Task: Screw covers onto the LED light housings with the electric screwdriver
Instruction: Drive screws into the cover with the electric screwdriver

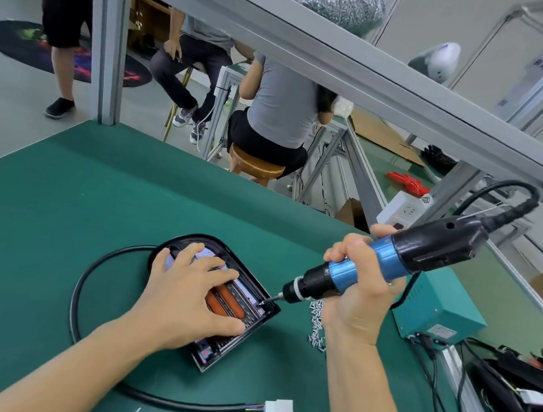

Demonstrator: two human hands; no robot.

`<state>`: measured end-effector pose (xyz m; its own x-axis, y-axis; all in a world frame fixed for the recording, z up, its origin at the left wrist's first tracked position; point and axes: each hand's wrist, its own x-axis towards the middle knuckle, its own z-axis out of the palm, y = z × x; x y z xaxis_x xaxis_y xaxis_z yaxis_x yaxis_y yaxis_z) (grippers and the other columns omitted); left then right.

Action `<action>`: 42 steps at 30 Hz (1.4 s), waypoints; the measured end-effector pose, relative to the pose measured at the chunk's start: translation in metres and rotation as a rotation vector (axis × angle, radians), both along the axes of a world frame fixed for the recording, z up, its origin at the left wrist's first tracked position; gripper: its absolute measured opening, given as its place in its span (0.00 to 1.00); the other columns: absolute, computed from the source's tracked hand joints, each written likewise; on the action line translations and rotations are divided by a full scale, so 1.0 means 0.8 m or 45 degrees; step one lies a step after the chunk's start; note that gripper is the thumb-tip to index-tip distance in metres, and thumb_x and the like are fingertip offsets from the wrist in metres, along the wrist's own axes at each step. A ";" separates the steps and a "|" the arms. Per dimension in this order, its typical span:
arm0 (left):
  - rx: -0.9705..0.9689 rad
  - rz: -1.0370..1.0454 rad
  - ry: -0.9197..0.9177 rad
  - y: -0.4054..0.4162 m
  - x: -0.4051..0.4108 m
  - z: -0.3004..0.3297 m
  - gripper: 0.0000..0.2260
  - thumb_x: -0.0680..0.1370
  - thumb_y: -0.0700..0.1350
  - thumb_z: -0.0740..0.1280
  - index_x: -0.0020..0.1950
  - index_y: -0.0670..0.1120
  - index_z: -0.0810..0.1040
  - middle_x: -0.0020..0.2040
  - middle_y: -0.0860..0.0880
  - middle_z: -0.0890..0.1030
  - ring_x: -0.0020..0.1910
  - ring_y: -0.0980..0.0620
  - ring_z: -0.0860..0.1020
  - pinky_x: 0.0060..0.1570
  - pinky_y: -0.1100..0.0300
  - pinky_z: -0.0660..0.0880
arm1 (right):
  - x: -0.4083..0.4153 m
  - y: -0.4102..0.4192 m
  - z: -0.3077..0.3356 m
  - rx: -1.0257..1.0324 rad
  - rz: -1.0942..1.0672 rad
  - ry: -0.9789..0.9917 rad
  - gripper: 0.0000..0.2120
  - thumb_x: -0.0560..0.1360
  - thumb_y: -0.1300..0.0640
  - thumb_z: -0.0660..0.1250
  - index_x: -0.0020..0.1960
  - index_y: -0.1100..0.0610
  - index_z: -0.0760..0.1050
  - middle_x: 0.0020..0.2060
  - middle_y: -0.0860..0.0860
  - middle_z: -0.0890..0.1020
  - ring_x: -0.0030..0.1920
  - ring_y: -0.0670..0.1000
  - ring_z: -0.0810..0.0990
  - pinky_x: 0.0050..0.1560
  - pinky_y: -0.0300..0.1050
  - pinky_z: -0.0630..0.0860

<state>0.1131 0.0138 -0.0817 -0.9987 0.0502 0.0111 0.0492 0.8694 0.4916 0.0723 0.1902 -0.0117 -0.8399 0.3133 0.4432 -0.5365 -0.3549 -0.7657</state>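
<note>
On the green bench mat (65, 213), a black D-shaped LED light housing (249, 327) lay flat, its cover pressed down by the left hand (191, 293) with fingers spread straight. Her right hand (361, 288) gripped the blue-and-black electric screwdriver (380, 258), its bit touching the housing's far corner; loose silver screws (317, 322) lay just beside.

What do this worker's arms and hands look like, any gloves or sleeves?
No gloves and no sleeves in view: both forearms are bare right down to the bottom of the picture. The left hand and right hand are bare too. I see no watch or wristband on either wrist.
</note>
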 end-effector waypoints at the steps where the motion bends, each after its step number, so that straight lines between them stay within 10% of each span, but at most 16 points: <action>1: -0.006 -0.001 -0.002 0.000 0.000 0.000 0.47 0.52 0.76 0.49 0.71 0.64 0.65 0.71 0.64 0.62 0.75 0.57 0.47 0.73 0.45 0.39 | -0.001 -0.001 0.000 0.006 0.006 -0.003 0.13 0.66 0.68 0.64 0.46 0.53 0.72 0.27 0.50 0.73 0.27 0.51 0.72 0.36 0.44 0.72; 42: -0.147 -0.067 -0.017 0.008 -0.016 0.009 0.42 0.58 0.75 0.54 0.71 0.61 0.66 0.70 0.60 0.66 0.73 0.57 0.53 0.71 0.43 0.41 | -0.005 -0.010 0.008 0.409 0.616 0.021 0.10 0.61 0.62 0.69 0.38 0.48 0.76 0.28 0.48 0.75 0.29 0.49 0.72 0.37 0.42 0.73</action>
